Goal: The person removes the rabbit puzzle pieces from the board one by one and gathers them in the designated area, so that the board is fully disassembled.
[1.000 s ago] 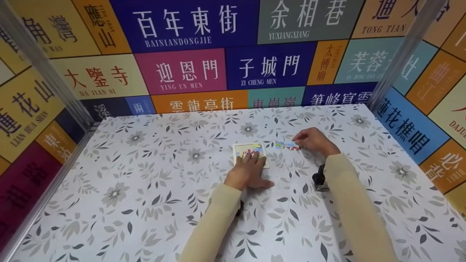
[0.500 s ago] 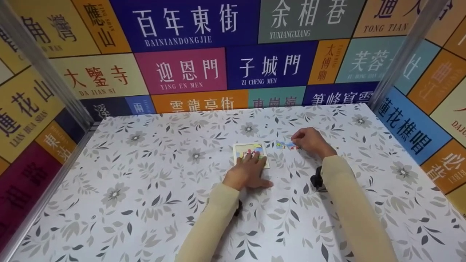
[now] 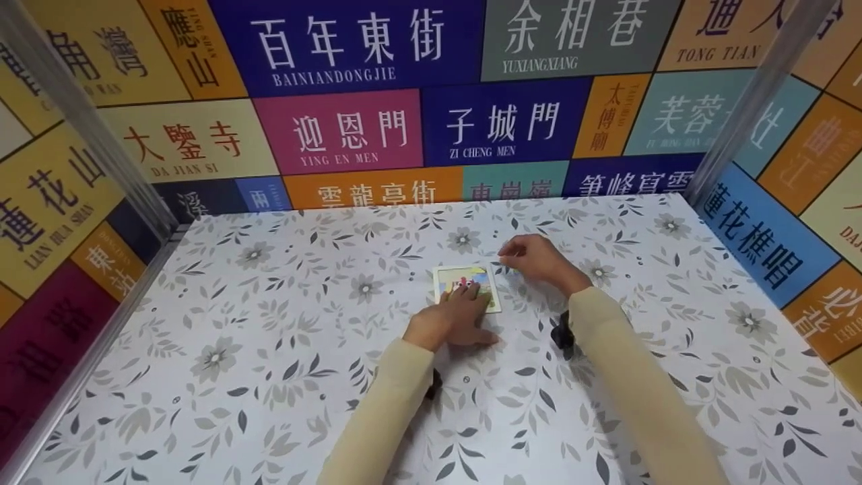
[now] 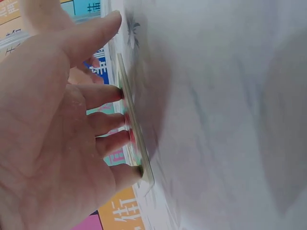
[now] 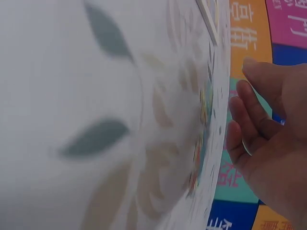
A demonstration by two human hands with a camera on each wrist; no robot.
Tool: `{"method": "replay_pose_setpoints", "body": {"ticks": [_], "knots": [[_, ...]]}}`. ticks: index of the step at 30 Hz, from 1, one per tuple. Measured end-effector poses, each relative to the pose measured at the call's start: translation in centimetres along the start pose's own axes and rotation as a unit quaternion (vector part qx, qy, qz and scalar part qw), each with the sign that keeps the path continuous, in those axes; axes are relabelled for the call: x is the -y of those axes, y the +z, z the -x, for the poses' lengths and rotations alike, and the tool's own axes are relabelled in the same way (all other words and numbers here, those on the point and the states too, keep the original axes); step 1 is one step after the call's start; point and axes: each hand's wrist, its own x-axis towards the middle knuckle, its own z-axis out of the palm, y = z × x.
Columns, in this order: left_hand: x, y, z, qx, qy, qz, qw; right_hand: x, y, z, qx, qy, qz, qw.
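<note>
A small picture puzzle with a pale frame (image 3: 437,283) lies on the table. My left hand (image 3: 459,316) rests its fingertips on the picture, its thumb spread to the side; in the left wrist view the fingers (image 4: 108,122) meet the board edge-on. The board's lower part is hidden under this hand. My right hand (image 3: 537,261) is just right of the frame's top corner, fingers bent and thumb close to the index finger. In the right wrist view nothing shows between its fingertips. Colourful puzzle pieces (image 5: 205,103) lie on the table beneath it, hidden by the hand in the head view.
The table (image 3: 269,350) has a white cloth with grey leaves and flowers. Panels with coloured sign lettering (image 3: 337,128) stand behind and at both sides, with clear posts at the corners. A dark wrist device (image 3: 562,335) is on the right wrist.
My right hand has moved left, from the right end of the loose pieces to over them, closer to the frame. The left hand stays on the puzzle.
</note>
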Motion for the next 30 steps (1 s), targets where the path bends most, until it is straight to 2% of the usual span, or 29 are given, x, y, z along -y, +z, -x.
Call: {"method": "replay_pose_setpoints", "body": {"ticks": [6, 12, 20, 30], "knots": [[0.4, -0.1, 0.1, -0.008, 0.013, -0.010, 0.9998, 1.4, 1.4, -0.8, 0.036, -0.005, 0.009, 0.9993], [0.8, 0.0, 0.3, -0.002, 0.019, -0.020, 0.9996, 2.2, 2.6, -1.1, 0.073, -0.008, 0.012, 0.9972], [0.9, 0.5, 0.7, -0.009, 0.026, -0.029, 0.9992, 1.7, 3.3, -1.3, 0.082, -0.043, 0.005, 0.9957], [0.3, 0.3, 0.9, -0.013, 0.014, -0.045, 0.9988, 2.5, 2.9, -1.7, 0.101, -0.019, 0.027, 0.9943]]}}
